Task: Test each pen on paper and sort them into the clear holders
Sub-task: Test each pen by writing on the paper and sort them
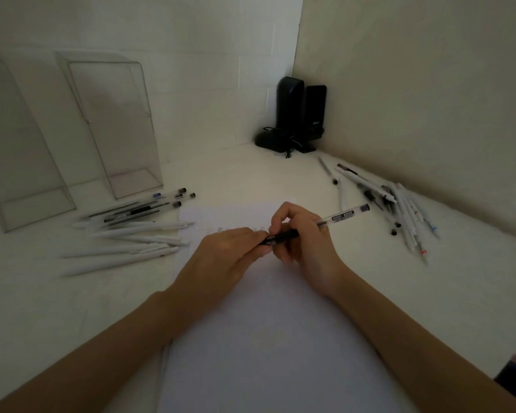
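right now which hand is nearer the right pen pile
Right. The right hand sits left of the pile; the left hand is farther left, over the paper.

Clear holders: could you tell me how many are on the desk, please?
2. The left holder stands at the far left, partly out of frame; the right holder stands just beside it.
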Available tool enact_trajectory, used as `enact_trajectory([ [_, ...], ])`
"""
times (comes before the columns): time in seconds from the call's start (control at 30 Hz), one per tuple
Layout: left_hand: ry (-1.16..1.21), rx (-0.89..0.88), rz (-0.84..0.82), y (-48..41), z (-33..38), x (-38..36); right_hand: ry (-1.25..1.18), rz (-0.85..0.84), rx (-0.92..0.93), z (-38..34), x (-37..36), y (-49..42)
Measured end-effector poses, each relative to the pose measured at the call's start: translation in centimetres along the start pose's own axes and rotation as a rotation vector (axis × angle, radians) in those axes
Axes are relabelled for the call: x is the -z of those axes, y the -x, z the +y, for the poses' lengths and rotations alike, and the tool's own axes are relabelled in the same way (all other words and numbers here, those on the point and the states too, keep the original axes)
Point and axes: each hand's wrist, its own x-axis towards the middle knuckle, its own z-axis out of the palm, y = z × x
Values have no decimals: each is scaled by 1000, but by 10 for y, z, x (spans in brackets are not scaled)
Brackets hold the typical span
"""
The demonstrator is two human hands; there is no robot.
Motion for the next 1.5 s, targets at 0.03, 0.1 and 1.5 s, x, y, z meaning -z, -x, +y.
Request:
enact_trajectory([
  [0.03, -51, -20, 12, 1, 1, 0, 0, 11, 6, -1, -2, 2],
  [0.1, -153, -52, 25, 2, 2, -1, 10, 27, 8, -3, -4, 3],
  [1.5, -220, 180, -228, 7, -41, 23, 1198, 590, -461, -12, 93, -33],
])
